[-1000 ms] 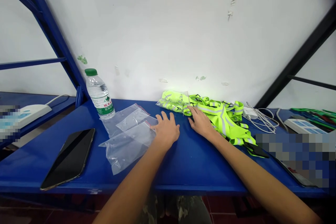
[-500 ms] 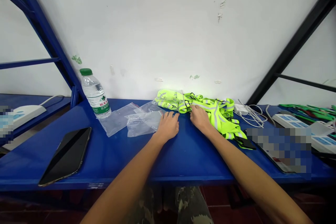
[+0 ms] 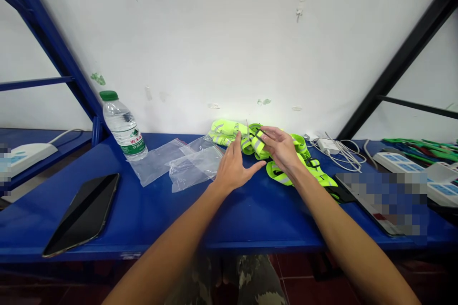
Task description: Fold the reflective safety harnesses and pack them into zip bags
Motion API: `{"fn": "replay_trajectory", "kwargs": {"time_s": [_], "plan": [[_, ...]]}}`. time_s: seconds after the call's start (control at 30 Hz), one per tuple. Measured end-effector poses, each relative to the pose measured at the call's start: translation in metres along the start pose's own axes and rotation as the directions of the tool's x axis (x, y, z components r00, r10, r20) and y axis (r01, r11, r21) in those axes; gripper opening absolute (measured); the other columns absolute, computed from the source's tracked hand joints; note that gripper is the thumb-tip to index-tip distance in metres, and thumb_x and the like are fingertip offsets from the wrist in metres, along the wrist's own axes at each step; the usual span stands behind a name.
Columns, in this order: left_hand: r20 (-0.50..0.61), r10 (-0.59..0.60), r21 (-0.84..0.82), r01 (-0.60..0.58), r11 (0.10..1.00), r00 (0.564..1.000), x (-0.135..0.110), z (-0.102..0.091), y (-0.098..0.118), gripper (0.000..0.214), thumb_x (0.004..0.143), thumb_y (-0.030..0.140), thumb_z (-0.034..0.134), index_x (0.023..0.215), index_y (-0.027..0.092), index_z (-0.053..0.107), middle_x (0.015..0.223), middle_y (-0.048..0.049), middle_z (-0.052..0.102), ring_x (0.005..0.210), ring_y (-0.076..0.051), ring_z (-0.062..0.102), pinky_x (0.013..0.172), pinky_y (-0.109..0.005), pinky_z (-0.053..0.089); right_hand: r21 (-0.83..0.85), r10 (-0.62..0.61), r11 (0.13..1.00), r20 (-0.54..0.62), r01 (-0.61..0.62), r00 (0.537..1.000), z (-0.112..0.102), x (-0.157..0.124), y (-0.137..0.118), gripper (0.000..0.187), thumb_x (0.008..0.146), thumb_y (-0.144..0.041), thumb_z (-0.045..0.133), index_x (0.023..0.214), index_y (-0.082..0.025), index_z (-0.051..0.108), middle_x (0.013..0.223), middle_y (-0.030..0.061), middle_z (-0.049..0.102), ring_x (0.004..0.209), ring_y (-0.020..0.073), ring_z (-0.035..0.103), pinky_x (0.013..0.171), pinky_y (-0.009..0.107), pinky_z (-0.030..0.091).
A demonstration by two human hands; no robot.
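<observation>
My right hand (image 3: 281,147) is closed on a neon yellow reflective strap (image 3: 261,145), with a black buckle by the fingertips. More of this strap harness (image 3: 318,176) trails under the wrist to the right. My left hand (image 3: 234,164) is open just left of it, thumb and fingers spread. Behind the left fingers lies another neon yellow bundle (image 3: 225,131), partly in clear plastic. Clear zip bags (image 3: 195,169) lie flat beside the left hand.
On the left stand a green-capped water bottle (image 3: 125,126) and a dark tablet (image 3: 84,214). To the right are a white charger with cable (image 3: 329,145), a blurred flat device (image 3: 379,205) and a power strip (image 3: 397,162). A white wall rises behind the blue table (image 3: 246,219).
My right hand has lifted a strap of the harness and turned it. The left hand has risen off the table and spread its fingers. The view has shifted slightly.
</observation>
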State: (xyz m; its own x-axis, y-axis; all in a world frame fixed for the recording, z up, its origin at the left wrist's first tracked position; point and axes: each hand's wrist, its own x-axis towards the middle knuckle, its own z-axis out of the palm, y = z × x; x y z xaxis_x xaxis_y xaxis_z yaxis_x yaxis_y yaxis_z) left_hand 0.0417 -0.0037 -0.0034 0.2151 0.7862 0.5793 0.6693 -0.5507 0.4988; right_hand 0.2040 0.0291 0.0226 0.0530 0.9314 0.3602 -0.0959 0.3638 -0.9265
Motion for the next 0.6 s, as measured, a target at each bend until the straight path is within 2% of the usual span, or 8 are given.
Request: {"fn": "replay_trajectory", "kwargs": {"time_s": [0.1,0.2,0.27,0.37,0.4,0.47,0.53,0.6], "plan": [[0.016,-0.062,-0.033,0.062,0.998,0.998,0.0,-0.002,0.006,0.097,0.082,0.053,0.062,0.154,0.014,0.01,0.139,-0.0187,0.053,0.125,-0.031,0.055,0.1,-0.043,0.046,0.033,0.043,0.998,0.209,-0.051,0.977,0.01,-0.012,-0.007,0.039,0.069,-0.041,0.08,0.1,-0.021,0.07,0.113,0.0074,0.07,0.094,0.0202,0.067,0.068,0.029,0.056],[0.051,-0.091,-0.033,0.093,0.995,0.994,0.001,-0.004,0.005,0.067,0.089,0.039,0.053,0.147,0.015,0.028,0.121,-0.015,0.066,0.107,-0.03,0.066,0.089,-0.041,0.051,-0.043,0.023,0.999,0.392,-0.006,0.92,0.014,-0.019,-0.015,0.039,0.076,-0.041,0.076,0.11,-0.022,0.07,0.115,0.0065,0.071,0.105,0.02,0.066,0.088,0.033,0.054],[0.051,-0.07,-0.038,0.072,0.997,0.996,0.003,-0.004,0.001,0.049,0.091,0.03,0.048,0.137,0.017,0.041,0.114,-0.0122,0.069,0.104,-0.029,0.067,0.087,-0.04,0.051,-0.128,0.0,0.99,0.429,0.061,0.903,0.012,-0.022,-0.018,0.04,0.081,-0.043,0.07,0.115,-0.022,0.068,0.115,0.0069,0.071,0.109,0.0202,0.065,0.097,0.036,0.051],[-0.022,-0.053,-0.087,0.051,0.995,0.998,0.007,-0.003,-0.009,0.035,0.088,0.022,0.048,0.123,0.018,0.052,0.105,-0.0101,0.071,0.1,-0.027,0.068,0.088,-0.038,0.051,-0.323,-0.047,0.928,0.392,0.185,0.919,0.0,-0.03,-0.017,0.044,0.087,-0.042,0.064,0.125,-0.021,0.062,0.123,0.0095,0.067,0.115,0.0224,0.063,0.101,0.041,0.049],[-0.06,-0.085,-0.141,0.076,0.987,0.995,0.009,-0.002,-0.012,0.031,0.089,0.022,0.047,0.119,0.018,0.053,0.101,-0.0093,0.071,0.093,-0.025,0.069,0.085,-0.037,0.052,-0.43,-0.053,0.873,0.386,0.231,0.921,-0.007,-0.033,-0.016,0.047,0.087,-0.041,0.064,0.13,-0.021,0.059,0.127,0.0107,0.065,0.117,0.0238,0.062,0.103,0.043,0.048],[-0.145,-0.209,-0.309,0.156,0.938,0.967,0.013,-0.001,-0.019,0.025,0.092,0.029,0.045,0.113,0.018,0.053,0.092,-0.0071,0.07,0.071,-0.02,0.069,0.072,-0.033,0.055,-0.663,-0.034,0.68,0.399,0.314,0.916,-0.023,-0.038,-0.012,0.054,0.085,-0.037,0.066,0.134,-0.02,0.054,0.133,0.0131,0.06,0.123,0.0274,0.058,0.106,0.047,0.044],[-0.248,-0.348,-0.465,0.204,0.862,0.904,0.018,-0.003,-0.024,0.028,0.096,0.04,0.04,0.108,0.018,0.052,0.088,-0.0058,0.069,0.055,-0.014,0.063,0.057,-0.028,0.053,-0.822,0.011,0.442,0.405,0.359,0.914,-0.041,-0.039,-0.008,0.055,0.083,-0.037,0.069,0.132,-0.018,0.056,0.135,0.0149,0.059,0.125,0.0303,0.055,0.107,0.048,0.042],[-0.363,-0.441,-0.543,0.198,0.816,0.821,0.024,-0.009,-0.028,0.033,0.097,0.047,0.037,0.106,0.018,0.051,0.089,-0.0059,0.068,0.053,-0.012,0.06,0.051,-0.025,0.051,-0.903,0.017,0.259,0.358,0.342,0.934,-0.058,-0.037,-0.007,0.054,0.083,-0.043,0.067,0.129,-0.016,0.059,0.133,0.0162,0.059,0.124,0.0325,0.055,0.105,0.048,0.043]]}}
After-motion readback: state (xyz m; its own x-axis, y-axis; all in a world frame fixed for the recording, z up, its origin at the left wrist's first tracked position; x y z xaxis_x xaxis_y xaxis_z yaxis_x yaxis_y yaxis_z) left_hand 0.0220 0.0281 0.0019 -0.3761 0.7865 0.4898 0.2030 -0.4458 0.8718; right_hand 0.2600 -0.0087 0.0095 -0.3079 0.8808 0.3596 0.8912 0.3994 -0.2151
